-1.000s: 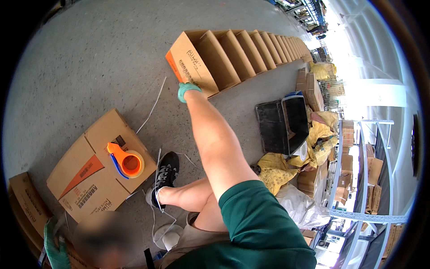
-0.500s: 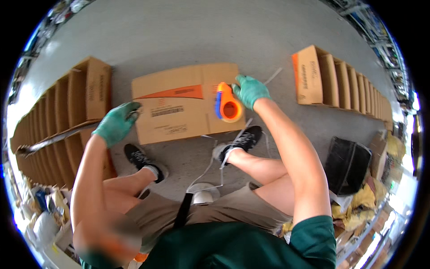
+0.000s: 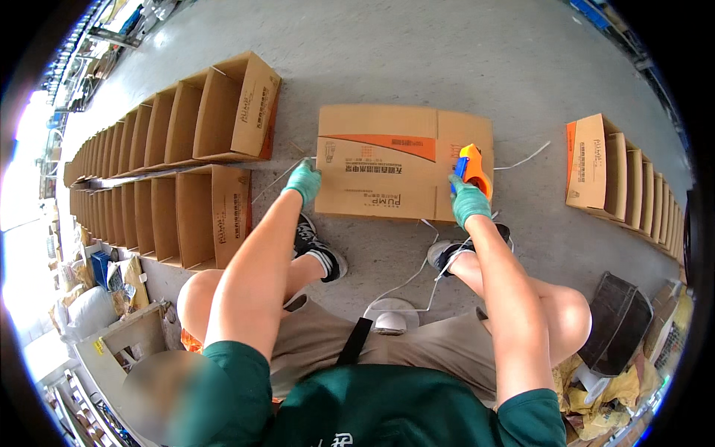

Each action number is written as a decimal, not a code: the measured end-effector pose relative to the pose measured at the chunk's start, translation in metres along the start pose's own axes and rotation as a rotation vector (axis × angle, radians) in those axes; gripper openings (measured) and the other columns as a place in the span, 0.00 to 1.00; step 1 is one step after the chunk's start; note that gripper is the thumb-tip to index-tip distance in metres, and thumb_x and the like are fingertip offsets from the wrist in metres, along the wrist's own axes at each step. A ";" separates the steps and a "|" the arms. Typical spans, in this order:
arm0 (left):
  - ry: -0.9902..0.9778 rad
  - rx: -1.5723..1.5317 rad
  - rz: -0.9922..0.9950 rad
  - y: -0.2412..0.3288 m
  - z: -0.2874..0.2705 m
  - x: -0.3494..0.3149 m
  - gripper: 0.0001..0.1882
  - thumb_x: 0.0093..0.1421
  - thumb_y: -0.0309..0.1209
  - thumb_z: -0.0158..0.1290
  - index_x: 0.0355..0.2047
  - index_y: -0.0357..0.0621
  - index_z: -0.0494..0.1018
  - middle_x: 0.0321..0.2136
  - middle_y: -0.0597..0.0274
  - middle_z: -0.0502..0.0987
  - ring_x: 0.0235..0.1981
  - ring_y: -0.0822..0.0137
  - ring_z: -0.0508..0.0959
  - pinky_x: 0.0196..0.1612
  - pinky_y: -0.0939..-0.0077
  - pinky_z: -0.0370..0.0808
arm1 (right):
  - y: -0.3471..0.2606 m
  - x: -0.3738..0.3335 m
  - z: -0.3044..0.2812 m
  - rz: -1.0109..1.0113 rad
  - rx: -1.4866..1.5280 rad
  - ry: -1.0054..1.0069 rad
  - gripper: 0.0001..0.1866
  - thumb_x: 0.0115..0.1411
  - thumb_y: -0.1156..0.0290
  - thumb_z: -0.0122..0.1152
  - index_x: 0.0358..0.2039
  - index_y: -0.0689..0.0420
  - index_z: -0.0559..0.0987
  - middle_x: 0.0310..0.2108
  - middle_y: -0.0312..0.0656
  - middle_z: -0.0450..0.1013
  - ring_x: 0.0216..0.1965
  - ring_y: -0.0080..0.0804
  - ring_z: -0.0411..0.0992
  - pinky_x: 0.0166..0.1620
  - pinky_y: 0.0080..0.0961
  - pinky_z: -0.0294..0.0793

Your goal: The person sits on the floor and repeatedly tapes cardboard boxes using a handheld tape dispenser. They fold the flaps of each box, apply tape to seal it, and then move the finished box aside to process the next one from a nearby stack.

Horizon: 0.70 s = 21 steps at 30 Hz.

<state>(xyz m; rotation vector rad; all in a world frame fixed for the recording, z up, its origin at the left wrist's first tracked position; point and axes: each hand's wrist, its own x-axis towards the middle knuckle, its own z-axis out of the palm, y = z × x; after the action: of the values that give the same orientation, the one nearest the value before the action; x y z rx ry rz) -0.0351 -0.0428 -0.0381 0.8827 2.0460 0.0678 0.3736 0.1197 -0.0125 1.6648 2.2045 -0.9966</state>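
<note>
— Changed within the last second?
— Come in from the side boxes [image 3: 253, 112] with both hands; clamped now with the right hand [image 3: 469, 201] on the orange-and-blue tape dispenser [image 3: 477, 167], over the right part of the carton [image 3: 395, 160].
— And with the left hand [image 3: 304, 180]?
— Placed at the carton's left edge, perhaps touching; unable to tell that grip, apart or together.
— Meaning?
— Probably under control now: dispenser in hand, carton flanked on the floor [image 3: 417, 63].
</note>
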 end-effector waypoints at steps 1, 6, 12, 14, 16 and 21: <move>0.038 -0.192 -0.008 -0.001 0.008 0.004 0.21 0.72 0.36 0.36 0.61 0.45 0.65 0.44 0.60 0.74 0.44 0.66 0.74 0.55 0.76 0.68 | -0.001 0.002 -0.002 0.121 0.209 -0.043 0.22 0.62 0.70 0.55 0.58 0.43 0.74 0.44 0.52 0.78 0.44 0.51 0.77 0.47 0.44 0.76; 0.106 -0.780 -0.195 0.028 0.024 0.000 0.23 0.71 0.32 0.41 0.65 0.45 0.61 0.50 0.54 0.75 0.47 0.63 0.75 0.55 0.72 0.69 | 0.025 -0.002 0.006 -0.019 -0.095 0.032 0.22 0.63 0.68 0.55 0.58 0.44 0.73 0.43 0.52 0.78 0.43 0.51 0.77 0.47 0.44 0.76; 0.137 -0.697 -0.097 0.004 0.007 0.000 0.26 0.68 0.29 0.48 0.66 0.44 0.61 0.56 0.52 0.74 0.50 0.60 0.76 0.55 0.68 0.70 | -0.006 0.000 -0.005 -0.100 -0.205 0.034 0.23 0.62 0.70 0.57 0.58 0.44 0.73 0.42 0.52 0.78 0.43 0.52 0.78 0.46 0.45 0.77; 0.222 -0.667 -0.149 0.028 0.005 -0.009 0.27 0.67 0.29 0.50 0.66 0.44 0.61 0.55 0.52 0.74 0.50 0.60 0.76 0.55 0.68 0.71 | -0.004 -0.002 -0.006 -0.063 -0.209 0.027 0.23 0.62 0.70 0.56 0.59 0.44 0.73 0.43 0.53 0.78 0.44 0.53 0.78 0.47 0.46 0.77; 0.289 -0.669 -0.145 0.063 -0.002 -0.028 0.29 0.65 0.27 0.53 0.66 0.44 0.61 0.53 0.52 0.75 0.49 0.61 0.76 0.55 0.69 0.71 | 0.016 0.006 0.001 0.045 -0.142 0.005 0.23 0.62 0.70 0.56 0.59 0.44 0.73 0.44 0.53 0.78 0.45 0.52 0.77 0.48 0.46 0.76; 0.291 -0.735 -0.034 0.062 -0.042 -0.036 0.23 0.58 0.20 0.56 0.54 0.40 0.67 0.47 0.54 0.75 0.45 0.60 0.76 0.51 0.63 0.74 | 0.025 0.023 0.016 0.062 0.008 0.125 0.21 0.62 0.63 0.58 0.56 0.49 0.73 0.38 0.48 0.78 0.37 0.45 0.77 0.43 0.40 0.76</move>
<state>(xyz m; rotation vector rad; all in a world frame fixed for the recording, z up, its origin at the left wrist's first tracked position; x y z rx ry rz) -0.0185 -0.0078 0.0351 0.3833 2.0544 0.9116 0.3843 0.1307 -0.0467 1.8344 2.2125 -0.9104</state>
